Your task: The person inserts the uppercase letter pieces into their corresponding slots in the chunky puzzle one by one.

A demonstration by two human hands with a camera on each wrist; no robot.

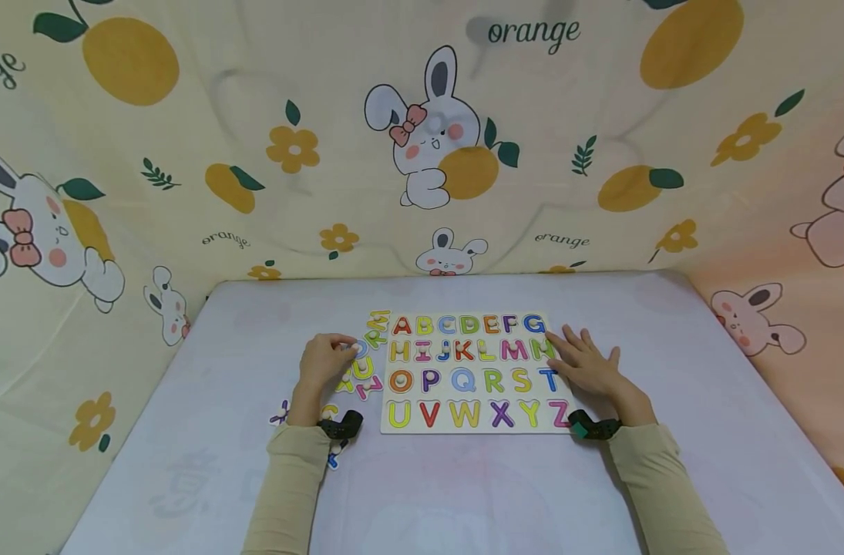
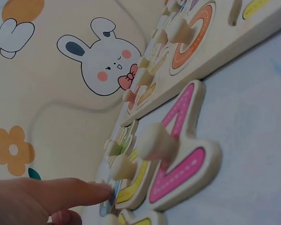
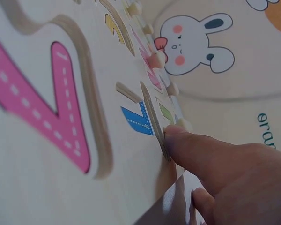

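Note:
A pale wooden alphabet board (image 1: 452,441) lies flat, with knobbed letters in its upper rows and bare printed recesses after P. To its left, my left hand (image 1: 321,362) has thumb and index finger at a blue letter piece (image 1: 361,349), seemingly pinching it. The left wrist view shows the index fingertip on that blue piece (image 2: 113,192), whose shape is mostly hidden. Beside it lie a yellow U piece (image 1: 363,368) and a pink Z piece (image 2: 180,159) with a round knob. My right hand (image 1: 588,365) is spread, its fingertips resting on the board's right edge near N and T.
More loose letters lie left of the board: a green R (image 1: 375,338), a yellow letter (image 1: 378,317), a purple X (image 1: 280,414) and a blue letter (image 1: 334,460) near the left wrist. A patterned cloth (image 1: 297,193) hangs behind the white table (image 1: 491,501).

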